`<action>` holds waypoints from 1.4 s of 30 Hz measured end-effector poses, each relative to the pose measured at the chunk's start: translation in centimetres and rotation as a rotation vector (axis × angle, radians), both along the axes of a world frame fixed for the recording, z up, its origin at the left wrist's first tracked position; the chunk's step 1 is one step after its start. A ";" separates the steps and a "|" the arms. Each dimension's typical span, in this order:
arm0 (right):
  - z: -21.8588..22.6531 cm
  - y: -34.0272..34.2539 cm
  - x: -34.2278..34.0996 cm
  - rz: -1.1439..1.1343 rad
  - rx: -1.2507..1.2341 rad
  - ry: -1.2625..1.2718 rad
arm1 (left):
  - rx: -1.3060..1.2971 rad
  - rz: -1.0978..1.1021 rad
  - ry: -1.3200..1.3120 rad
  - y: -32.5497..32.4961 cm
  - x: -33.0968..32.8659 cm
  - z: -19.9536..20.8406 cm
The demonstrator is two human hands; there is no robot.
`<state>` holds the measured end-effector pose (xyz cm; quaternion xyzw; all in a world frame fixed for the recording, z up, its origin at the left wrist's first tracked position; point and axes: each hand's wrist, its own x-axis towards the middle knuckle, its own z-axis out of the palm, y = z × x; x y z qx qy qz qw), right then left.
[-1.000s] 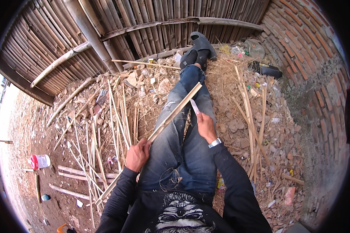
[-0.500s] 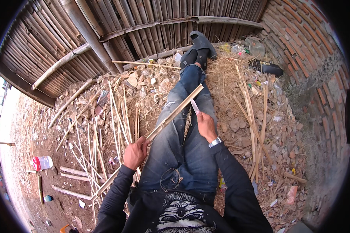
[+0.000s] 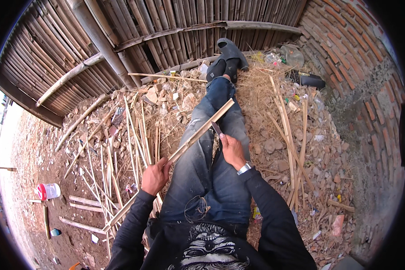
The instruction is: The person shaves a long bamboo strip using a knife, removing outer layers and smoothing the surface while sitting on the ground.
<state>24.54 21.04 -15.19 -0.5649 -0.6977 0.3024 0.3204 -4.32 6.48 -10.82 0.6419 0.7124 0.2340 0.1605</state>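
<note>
A long split bamboo strip (image 3: 201, 132) lies slantwise across my legs, its far end above my shins and its near end passing under my left forearm. My left hand (image 3: 155, 177) is closed round the strip near its middle. In my right hand (image 3: 232, 150) is a knife (image 3: 216, 128), its handle hidden in the fingers. The blade looks dark and points up and to the left, its tip close to the strip's lower edge. Whether blade and bamboo touch, I cannot tell.
Many loose bamboo strips (image 3: 131, 135) lie at my left, and longer ones (image 3: 285, 130) at my right. A white tub with a red lid (image 3: 48, 191) lies at the far left. Ahead is a bamboo wall (image 3: 175, 45); a brick wall (image 3: 369, 103) rises on the right. Rubble covers the ground.
My right hand has drawn slightly back and to the left with the knife. The blade has turned from bright to dark. My left hand still grips the strip in nearly the same place.
</note>
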 end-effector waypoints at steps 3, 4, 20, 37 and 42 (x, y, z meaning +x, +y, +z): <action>-0.4 -0.7 -0.6 0.040 -0.047 -0.008 | 0.012 0.012 -0.009 0.4 0.3 0.0; -0.3 -0.7 -0.5 0.045 -0.046 -0.009 | 0.017 0.015 -0.013 0.5 0.5 -0.1; -0.3 -2.2 -0.9 0.176 -0.120 0.036 | -0.047 0.052 -0.094 2.8 2.6 1.3; -1.2 -0.3 -0.6 -0.144 -0.022 0.040 | -0.004 0.044 0.050 -2.6 -1.6 2.3; -1.3 -0.4 -0.6 -0.134 0.012 0.014 | -0.044 0.043 0.121 -4.9 -4.2 2.7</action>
